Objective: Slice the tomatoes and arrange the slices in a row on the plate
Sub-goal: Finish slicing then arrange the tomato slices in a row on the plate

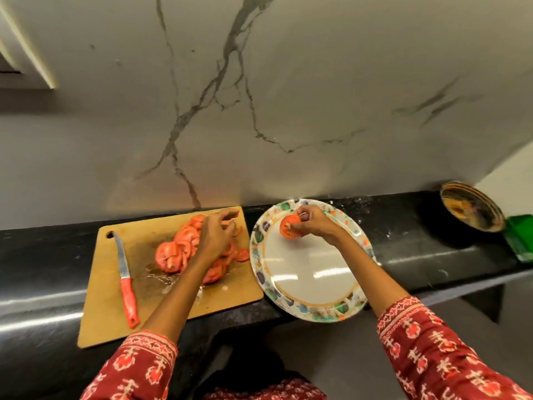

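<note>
Tomato slice (289,226) in right hand (313,223)

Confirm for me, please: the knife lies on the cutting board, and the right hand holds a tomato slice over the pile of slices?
Not quite. In the head view the right hand holds the tomato slice over the plate, not the pile. The knife does lie on the cutting board.

I see a pale marble wall (288,96) with dark veins rising behind a glossy black surface (432,255); a round dish (471,207) and green box (520,236) sit far right.
</note>
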